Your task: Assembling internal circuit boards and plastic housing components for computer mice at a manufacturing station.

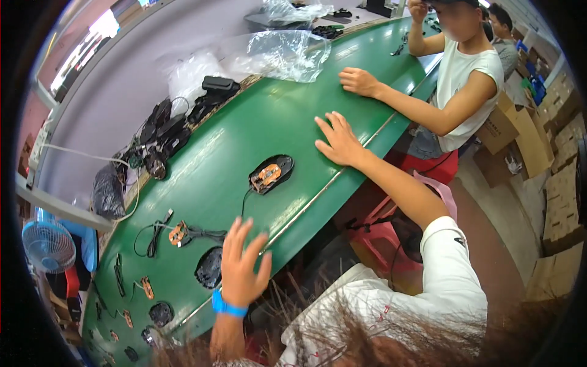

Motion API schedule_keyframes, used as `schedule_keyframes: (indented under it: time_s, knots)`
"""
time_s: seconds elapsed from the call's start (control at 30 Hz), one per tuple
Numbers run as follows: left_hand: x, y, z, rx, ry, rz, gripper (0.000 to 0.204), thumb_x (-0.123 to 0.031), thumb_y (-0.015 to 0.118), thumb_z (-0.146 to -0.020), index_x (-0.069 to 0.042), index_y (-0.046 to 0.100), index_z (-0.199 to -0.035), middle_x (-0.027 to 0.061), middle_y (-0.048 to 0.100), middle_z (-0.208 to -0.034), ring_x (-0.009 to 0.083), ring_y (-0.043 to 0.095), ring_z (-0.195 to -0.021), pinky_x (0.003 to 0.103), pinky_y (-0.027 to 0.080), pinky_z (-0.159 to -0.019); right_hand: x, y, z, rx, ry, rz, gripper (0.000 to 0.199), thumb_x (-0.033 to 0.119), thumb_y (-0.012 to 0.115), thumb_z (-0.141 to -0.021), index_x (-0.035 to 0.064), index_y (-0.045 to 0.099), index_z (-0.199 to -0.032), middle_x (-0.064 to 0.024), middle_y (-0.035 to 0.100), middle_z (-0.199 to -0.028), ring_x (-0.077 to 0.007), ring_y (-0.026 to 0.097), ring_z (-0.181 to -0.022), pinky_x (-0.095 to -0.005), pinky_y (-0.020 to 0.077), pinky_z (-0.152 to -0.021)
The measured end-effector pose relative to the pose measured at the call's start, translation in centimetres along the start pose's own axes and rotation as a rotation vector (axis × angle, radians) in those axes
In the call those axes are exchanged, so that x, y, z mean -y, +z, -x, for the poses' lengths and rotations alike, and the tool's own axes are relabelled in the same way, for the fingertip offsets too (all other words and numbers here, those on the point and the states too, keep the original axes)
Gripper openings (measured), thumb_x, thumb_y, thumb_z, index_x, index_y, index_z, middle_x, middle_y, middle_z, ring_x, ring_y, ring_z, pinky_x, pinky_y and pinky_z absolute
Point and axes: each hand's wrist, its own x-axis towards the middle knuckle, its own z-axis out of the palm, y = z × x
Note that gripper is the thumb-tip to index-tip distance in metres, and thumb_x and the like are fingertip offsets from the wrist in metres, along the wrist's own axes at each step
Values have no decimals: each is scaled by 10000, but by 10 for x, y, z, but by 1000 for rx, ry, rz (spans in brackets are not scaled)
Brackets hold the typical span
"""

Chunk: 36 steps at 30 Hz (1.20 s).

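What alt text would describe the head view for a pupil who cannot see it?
A person's open left hand and right hand are at a green bench; between them lies a black shell holding an orange board. More parts lie at left; a co-worker in white sits at upper right.

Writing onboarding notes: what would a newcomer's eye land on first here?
First, the long glossy green work surface slanting across the view. On it, near the picture's middle, lies a black oval shell holding an orange part, touched by neither the person's bare left hand nor the bare right hand. At far left is a round blue caged fan.
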Motion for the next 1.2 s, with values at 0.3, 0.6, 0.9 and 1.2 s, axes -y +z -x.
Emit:
schedule_keyframes:
  time_s: [0.3,0.6,0.9,1.2]
  knots:
    - [32,-1,151,-454,-349,-327,218,-26,673,-813,8,706,-1026,191,655,-1161,417,581,-1142,545,451,-1006,-101,67,-118,-68,271,122,612,302,591,-942,20,446,-1465,-223,525,-1393,-419,410,-1368,-522,346,-1150]
    - [186,5,237,-431,-113,-640,333,-74,674,-862,22,654,-1181,193,656,-1149,397,587,-1136,515,445,-1020,-110,80,-171,159,177,239,534,416,599,-905,203,592,-1394,-167,541,-1437,-367,442,-1373,-495,388,-1130]
    - [176,37,161,-538,-164,-499,346,-68,683,-837,18,661,-1172,198,647,-1177,397,577,-1154,511,436,-1033,-102,83,-170,44,233,37,397,313,634,-852,106,700,-1184,-175,621,-1265,-360,552,-1234,-449,481,-1038]
    - [121,27,161,-634,-397,-465,359,-61,691,-812,14,668,-1163,203,637,-1205,397,567,-1171,508,427,-1046,-95,75,-159,-422,329,-59,279,68,636,-830,53,728,-1092,-172,674,-1117,-358,663,-997,-435,550,-856]
